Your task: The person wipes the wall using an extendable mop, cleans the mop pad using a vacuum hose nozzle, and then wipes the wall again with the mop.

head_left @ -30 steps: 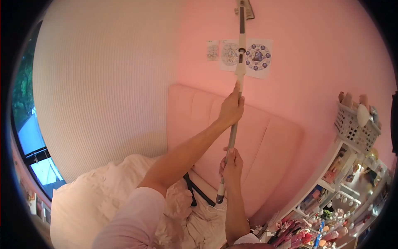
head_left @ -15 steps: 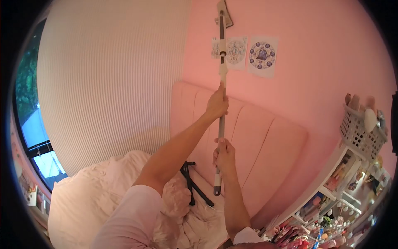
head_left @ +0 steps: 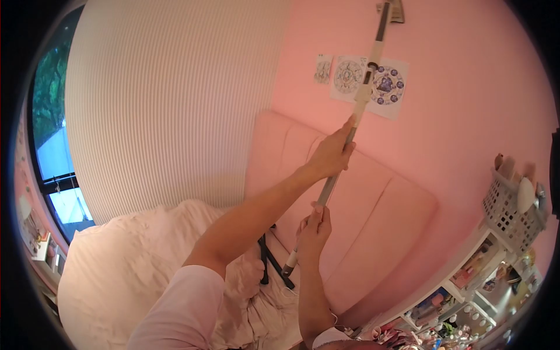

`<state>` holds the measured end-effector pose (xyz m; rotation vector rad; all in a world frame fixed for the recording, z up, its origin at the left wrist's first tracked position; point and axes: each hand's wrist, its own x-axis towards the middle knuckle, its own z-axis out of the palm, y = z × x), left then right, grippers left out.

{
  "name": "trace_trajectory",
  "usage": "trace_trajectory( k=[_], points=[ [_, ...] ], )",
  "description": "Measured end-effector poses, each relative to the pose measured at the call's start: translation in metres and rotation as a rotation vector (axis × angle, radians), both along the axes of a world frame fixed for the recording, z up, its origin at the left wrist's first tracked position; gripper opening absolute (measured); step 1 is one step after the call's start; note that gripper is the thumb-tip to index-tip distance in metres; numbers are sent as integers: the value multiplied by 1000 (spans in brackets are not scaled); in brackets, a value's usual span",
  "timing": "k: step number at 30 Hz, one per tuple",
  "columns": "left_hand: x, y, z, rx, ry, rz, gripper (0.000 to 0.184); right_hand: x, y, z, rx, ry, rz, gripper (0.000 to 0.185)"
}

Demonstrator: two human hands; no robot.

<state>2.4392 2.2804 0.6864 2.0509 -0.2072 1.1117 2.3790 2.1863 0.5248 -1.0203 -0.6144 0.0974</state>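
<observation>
A long-handled flat mop (head_left: 361,98) slants up to the right in front of the pink wall. Its flat head (head_left: 398,11) is at the top edge of the view, partly cut off; I cannot tell whether it touches the wall. My left hand (head_left: 333,153) is wrapped round the middle of the pole. Lower down, my right hand (head_left: 315,229) grips the pole near its bottom end. Behind the shaft, paper sheets with round drawings (head_left: 387,86) hang on the wall, one partly covered by it.
A pink padded headboard (head_left: 373,216) stands behind a bed with rumpled pale bedding (head_left: 134,256). Black bars (head_left: 269,262) lie by the headboard. At the right, a grey basket (head_left: 507,213) sits on a crowded white shelf (head_left: 443,291). A pleated blind (head_left: 169,105) covers the left side.
The mop has tilted, its head swinging right along the wall and its lower end shifting left. Both hands keep their grip. The view has shifted slightly.
</observation>
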Motion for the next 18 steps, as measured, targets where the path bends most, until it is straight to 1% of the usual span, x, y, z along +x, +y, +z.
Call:
trace_trajectory(
  k=[2, 4, 7, 9, 11, 12, 13, 15, 17, 18],
  points=[
    [4, -6, -8, 116, -78, 40, 73, -3, -6, -6, 2, -5, -20, 36],
    [5, -7, -14, 129, -85, 69, 74, -6, -9, -10, 14, -11, -50, 36],
    [14, -7, -24, 136, -111, 103, 75, -5, -19, -10, -37, -5, -47, 34],
    [7, -3, -28, 135, -125, 119, 76, -11, -24, -9, -124, -22, -37, 37],
    [-17, -8, -22, -60, 109, -18, 73, -7, -25, -13, -141, -40, -39, 36],
    [-20, -7, -28, -59, 118, -34, 73, -5, -27, -14, -157, -61, -31, 36],
    [-23, -6, -34, -45, 136, 41, 69, -3, -28, -12, -156, -54, -45, 36],
    [-37, 0, -54, -32, 161, 110, 67, -2, -29, -4, -257, -74, -54, 37],
    [-56, 11, -93, -17, 83, 198, 60, -8, -30, 8, -271, -49, -35, 37],
    [-71, 17, -115, -31, 65, 167, 57, -9, -30, 16, -281, -33, -10, 37]
  ],
)
